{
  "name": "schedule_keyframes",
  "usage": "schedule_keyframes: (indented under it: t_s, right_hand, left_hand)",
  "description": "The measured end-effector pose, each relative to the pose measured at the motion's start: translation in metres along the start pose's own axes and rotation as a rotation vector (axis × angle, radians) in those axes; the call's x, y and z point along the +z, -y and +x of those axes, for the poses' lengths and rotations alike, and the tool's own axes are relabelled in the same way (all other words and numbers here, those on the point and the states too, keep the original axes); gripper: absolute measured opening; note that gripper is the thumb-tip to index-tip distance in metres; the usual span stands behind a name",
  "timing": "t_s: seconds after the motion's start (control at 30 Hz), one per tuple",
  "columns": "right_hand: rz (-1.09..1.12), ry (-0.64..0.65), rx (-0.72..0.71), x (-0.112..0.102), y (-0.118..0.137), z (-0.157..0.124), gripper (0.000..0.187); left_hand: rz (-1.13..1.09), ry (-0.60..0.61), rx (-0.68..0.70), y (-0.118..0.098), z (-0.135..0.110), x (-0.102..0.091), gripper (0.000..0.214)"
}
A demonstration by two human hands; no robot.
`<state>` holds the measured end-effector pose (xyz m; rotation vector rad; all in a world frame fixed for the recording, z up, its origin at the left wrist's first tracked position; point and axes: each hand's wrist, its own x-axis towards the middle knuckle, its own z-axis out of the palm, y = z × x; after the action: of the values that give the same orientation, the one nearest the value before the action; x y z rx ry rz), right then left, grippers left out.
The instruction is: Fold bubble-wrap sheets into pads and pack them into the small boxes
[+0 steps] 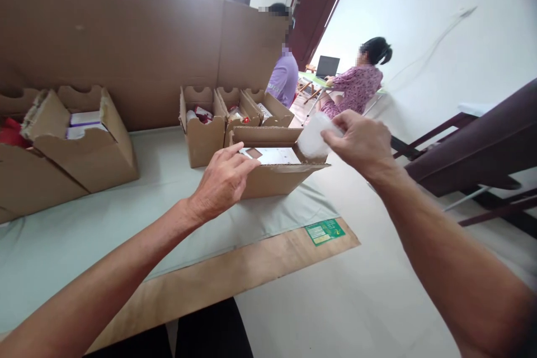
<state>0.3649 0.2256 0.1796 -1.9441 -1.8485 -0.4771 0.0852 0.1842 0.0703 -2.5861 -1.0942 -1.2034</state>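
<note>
The left hand touches a cardboard box near the worktop's right edge, whether gripping I cannot tell; the right hand pinches a white pad at the box's right end. A loose pinch could drop the pad; a knock could push the box off that edge.

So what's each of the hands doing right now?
Left hand: at the left end of the cardboard box; grip cannot be told.
Right hand: closed, holding a translucent white piece.
</note>
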Motion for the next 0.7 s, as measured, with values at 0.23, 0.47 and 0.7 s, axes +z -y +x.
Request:
schedule_keyframes:
  t_s: [0.23,0.47,0.7]
  right_hand:
    - [-0.299,0.374,-0.068,0.025,0.021,0.009,0.03]
    - [-0.407,0.597,-0.071,0.028,0.027,0.027,0.034]
    - [-0.17,0.662,-0.244,0.057,0.016,0.044,0.019]
  left_hand:
    - [0.031,-0.081,-0.004,0.001,0.002,0.008,0.042]
    - [0.022,-0.111,0.001,0.006,0.002,0.011,0.046]
    - [0.032,-0.148,-0.031,0.004,0.002,0.016,0.047]
